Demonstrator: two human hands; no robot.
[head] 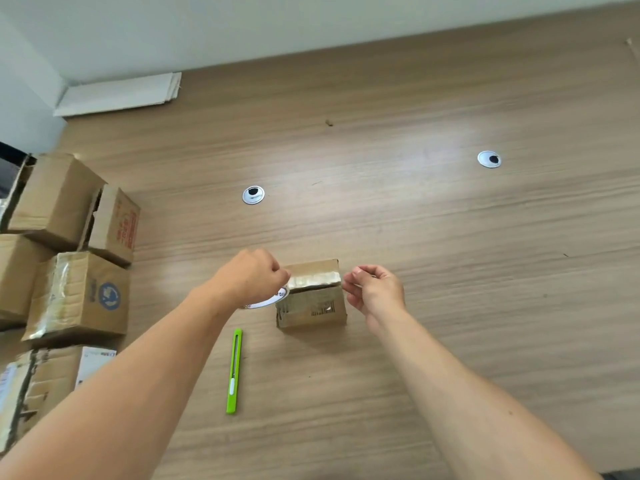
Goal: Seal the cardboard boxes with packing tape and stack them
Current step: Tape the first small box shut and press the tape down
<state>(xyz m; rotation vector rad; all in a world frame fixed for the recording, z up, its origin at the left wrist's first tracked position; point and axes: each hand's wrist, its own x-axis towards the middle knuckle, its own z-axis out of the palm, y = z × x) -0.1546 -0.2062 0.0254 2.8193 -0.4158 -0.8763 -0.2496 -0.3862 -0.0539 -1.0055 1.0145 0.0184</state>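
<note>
Pinching the free end of a clear tape strip (313,280), the fingers (350,286) of the right hand (377,289) close together at the top right edge of a small cardboard box (311,308). The strip runs leftward across the box top to the left hand (249,277), which is curled round the tape roll (275,299). Only part of the roll's white ring shows below the fist, just beside the box's left edge. Whether the strip is already pressed onto the cardboard or held just over it cannot be told.

The box stands on the wooden desk (450,271), near its middle, with a barcode label on its near face. A green utility knife (234,370) lies flat on the desk, closer to the person and apart from the box. At the desk's left edge sits a pile of cardboard boxes (78,296), some wrapped in clear tape. Two round cable grommets (253,195) are set into the desk beyond the box, and flat white sheets (121,93) lie by the far wall.
</note>
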